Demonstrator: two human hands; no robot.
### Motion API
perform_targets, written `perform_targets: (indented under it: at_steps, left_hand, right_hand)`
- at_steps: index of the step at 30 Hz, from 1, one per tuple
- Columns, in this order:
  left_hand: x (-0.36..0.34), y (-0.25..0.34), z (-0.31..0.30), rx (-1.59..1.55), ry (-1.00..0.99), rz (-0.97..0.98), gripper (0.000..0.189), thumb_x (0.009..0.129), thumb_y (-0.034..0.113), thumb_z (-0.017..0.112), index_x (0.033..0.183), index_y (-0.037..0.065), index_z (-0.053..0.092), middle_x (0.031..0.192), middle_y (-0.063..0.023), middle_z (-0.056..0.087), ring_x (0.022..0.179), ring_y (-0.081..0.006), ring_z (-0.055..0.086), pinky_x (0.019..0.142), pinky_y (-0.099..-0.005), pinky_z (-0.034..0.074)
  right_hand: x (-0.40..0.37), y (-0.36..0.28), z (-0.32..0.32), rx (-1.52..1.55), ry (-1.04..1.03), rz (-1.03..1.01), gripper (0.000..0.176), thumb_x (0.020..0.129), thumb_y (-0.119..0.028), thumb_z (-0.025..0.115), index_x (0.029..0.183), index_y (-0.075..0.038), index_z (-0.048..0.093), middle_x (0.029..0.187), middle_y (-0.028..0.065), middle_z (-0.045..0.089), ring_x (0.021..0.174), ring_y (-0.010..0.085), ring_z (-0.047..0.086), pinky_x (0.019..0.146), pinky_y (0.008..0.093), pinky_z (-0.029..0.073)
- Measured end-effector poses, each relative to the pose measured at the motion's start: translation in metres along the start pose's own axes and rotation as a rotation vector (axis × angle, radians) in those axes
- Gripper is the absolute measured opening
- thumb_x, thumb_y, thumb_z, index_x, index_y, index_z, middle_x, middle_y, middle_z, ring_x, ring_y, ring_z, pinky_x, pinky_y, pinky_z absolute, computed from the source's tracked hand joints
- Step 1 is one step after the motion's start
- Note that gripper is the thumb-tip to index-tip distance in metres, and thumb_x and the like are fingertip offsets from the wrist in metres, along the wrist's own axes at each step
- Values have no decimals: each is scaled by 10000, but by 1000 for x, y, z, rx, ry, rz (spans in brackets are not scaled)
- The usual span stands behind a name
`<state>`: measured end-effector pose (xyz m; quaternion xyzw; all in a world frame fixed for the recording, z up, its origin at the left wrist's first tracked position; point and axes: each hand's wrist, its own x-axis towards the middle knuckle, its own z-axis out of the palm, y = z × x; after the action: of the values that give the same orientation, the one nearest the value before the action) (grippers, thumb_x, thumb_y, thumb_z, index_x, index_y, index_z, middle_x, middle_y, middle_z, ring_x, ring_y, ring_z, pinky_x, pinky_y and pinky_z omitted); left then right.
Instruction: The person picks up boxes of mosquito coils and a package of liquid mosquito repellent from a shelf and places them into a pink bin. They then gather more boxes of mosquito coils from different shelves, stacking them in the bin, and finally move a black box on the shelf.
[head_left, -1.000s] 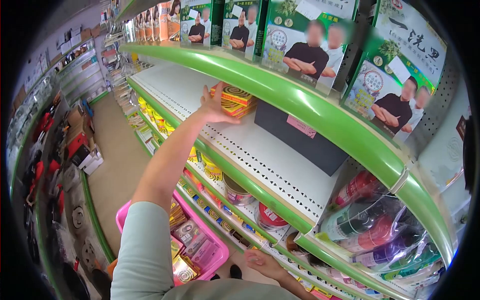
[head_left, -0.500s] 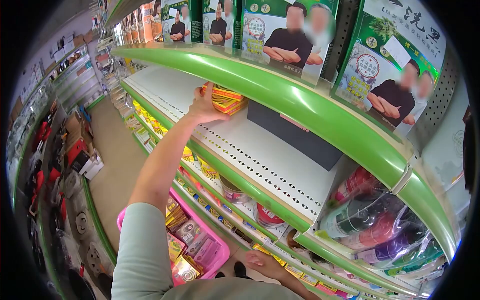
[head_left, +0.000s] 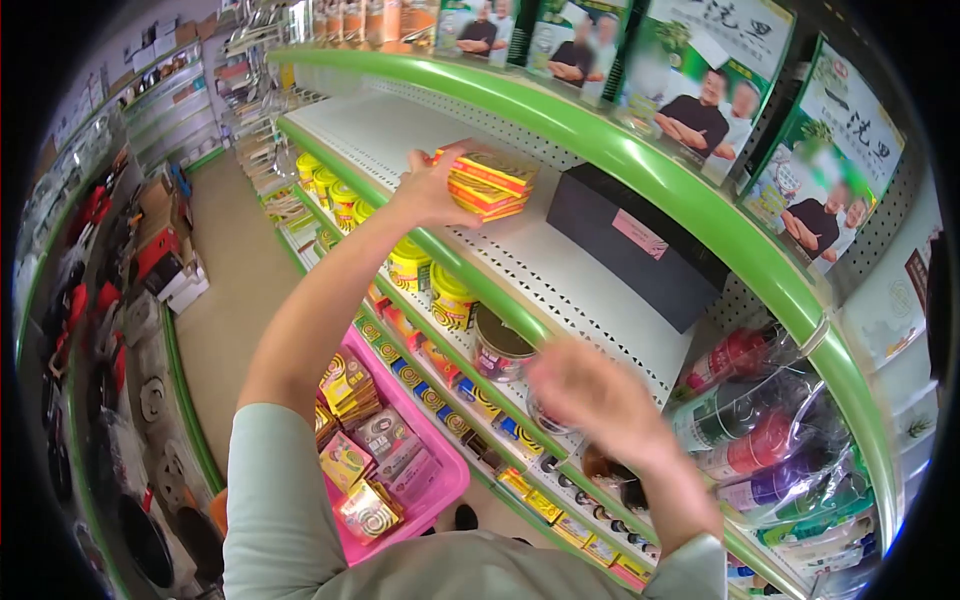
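My left hand point(head_left: 437, 194) is closed on the near end of a short stack of flat red and yellow mosquito coil boxes point(head_left: 490, 182). The stack sits over the white perforated shelf point(head_left: 520, 250), with a black box point(head_left: 635, 225) carrying a pink label to its right. My right hand point(head_left: 590, 395) hangs in front of the green shelf edge, its fingers smeared by motion. Close behind it, on the shelf below, stands an open-topped round tin point(head_left: 500, 345).
Below my left arm lies a pink basket point(head_left: 455, 485) holding several packets. Yellow tubs point(head_left: 450, 295) line the lower shelf. Green-and-white boxes point(head_left: 700, 85) stand on the shelf above, behind a green edge. Wrapped bottles point(head_left: 745, 415) are at the right; an aisle floor point(head_left: 230, 270) runs at the left.
My right hand has risen from low beside my body to the shelf's front edge. My left hand still grips the boxes, now nearer the shelf front. The view has shifted.
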<state>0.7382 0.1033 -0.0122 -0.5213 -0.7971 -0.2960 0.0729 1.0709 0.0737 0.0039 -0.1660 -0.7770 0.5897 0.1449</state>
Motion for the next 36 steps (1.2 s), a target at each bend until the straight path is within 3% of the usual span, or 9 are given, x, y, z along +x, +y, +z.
perform_targets:
  at_steps: [2, 6, 10, 12, 20, 24, 29, 32, 36]
  left_hand:
    - [-6, 13, -11, 39, -31, -34, 1027, 422, 416, 763, 1297, 237, 256, 1146, -265, 323, 1062, -437, 386, 896, -422, 380]
    - [-13, 35, -33, 129, -168, -137, 1014, 434, 430, 728, 1301, 174, 266, 1155, -219, 422, 1154, -370, 296, 897, -462, 360]
    - [-23, 47, -46, 177, -187, -164, 1005, 445, 443, 708, 1299, 144, 270, 1198, -178, 435, 1171, -347, 287, 890, -484, 356]
    - [-30, 48, -48, 158, -213, -150, 994, 452, 447, 706, 1296, 148, 273, 1223, -162, 427, 1188, -342, 272, 892, -492, 350]
    - [-74, 35, -27, 83, 13, -75, 1013, 448, 435, 739, 1286, 132, 257, 1148, -260, 328, 1070, -417, 310, 869, -497, 353]
    - [-130, 40, -27, -96, 377, -11, 995, 467, 328, 793, 1279, 124, 255, 1206, -316, 204, 1122, -467, 261, 915, -505, 332]
    - [-221, 40, -29, -115, 471, 26, 1042, 501, 367, 798, 1312, 92, 205, 1229, -270, 208, 1138, -437, 260, 959, -494, 277]
    - [-281, 38, -26, -195, 531, -2, 1009, 596, 331, 748, 1337, 58, 121, 1251, -218, 205, 1162, -380, 268, 981, -485, 239]
    - [-354, 27, -4, -880, 558, -424, 965, 708, 256, 674, 1333, 5, -17, 1247, -189, 196, 1133, -289, 344, 952, -388, 323]
  right_hand:
    - [57, -13, -13, 15, 95, 49, 572, 838, -353, 539, 1229, 17, 347, 1073, 130, 539, 985, 180, 532, 777, 303, 459]
    - [155, -8, -25, 490, 229, 314, 801, 815, -533, 465, 1260, 81, 206, 1162, 313, 396, 1041, 371, 486, 867, 415, 428]
    - [199, 10, -18, 620, 188, 383, 810, 813, -568, 427, 1252, 80, 216, 1201, 335, 338, 1079, 420, 437, 901, 475, 387]
    - [204, 8, -6, 729, 263, 341, 794, 803, -660, 279, 1255, -9, 329, 1202, 255, 396, 1070, 387, 452, 886, 521, 377]
    - [201, 14, 10, 903, 309, 207, 449, 792, -353, 456, 1133, -60, 451, 1101, 161, 488, 1002, 287, 493, 858, 511, 391]
    - [180, 17, 22, 868, 154, 8, 409, 749, -256, 523, 1095, -53, 444, 1054, 131, 510, 966, 258, 518, 848, 462, 416]
    - [117, 24, 65, 765, 135, -194, 781, 689, -90, 559, 1340, -24, 132, 1185, 181, 436, 1052, 285, 486, 865, 427, 418]
    - [82, 41, 91, 700, 91, -162, 813, 643, -42, 568, 1341, -17, 153, 1183, 193, 432, 1087, 281, 462, 901, 371, 400]
    - [50, 71, 128, 786, -103, -68, 909, 577, -3, 614, 1353, -33, 141, 1182, 195, 431, 1087, 268, 461, 923, 344, 377]
